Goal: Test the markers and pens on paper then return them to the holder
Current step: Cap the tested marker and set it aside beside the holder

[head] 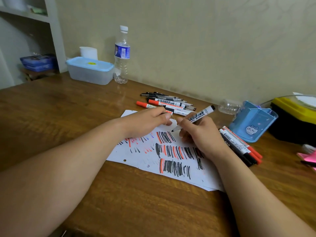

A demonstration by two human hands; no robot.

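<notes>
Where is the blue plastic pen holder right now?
Head view, right side of the wooden desk: the blue plastic pen holder stands between a toppled clear bottle and a yellow-lidded black box, behind capped markers.

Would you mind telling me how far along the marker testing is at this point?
Done: the paper is covered in red and black test strokes, and several markers lie beside the blue holder. In hand: the right hand holds an uncapped black whiteboard marker over the sheet. Left: a pile of markers and pens waits beyond the paper, and the holder looks empty, so nothing seems returned yet.
</notes>
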